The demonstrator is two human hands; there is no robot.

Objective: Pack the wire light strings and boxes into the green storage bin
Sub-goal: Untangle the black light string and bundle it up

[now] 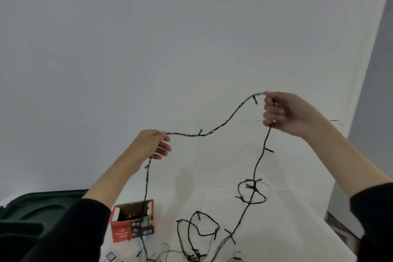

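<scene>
Black light string [214,131]: stretched in the air between both hands, and its right end drops into loose loops on the white table [297,187].
Left hand [152,144]: fingers [163,148] pinch the string.
Right hand [287,112]: fingers curled round the string, held higher.
Red box [133,222]: open, near left, string entering.
Green bin [32,208]: left of box.

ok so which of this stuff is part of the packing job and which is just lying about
Job: light string, held in left hand and right hand; red box; green bin.
Lying about: small purple thing at the bottom edge, too blurred to name.
</scene>
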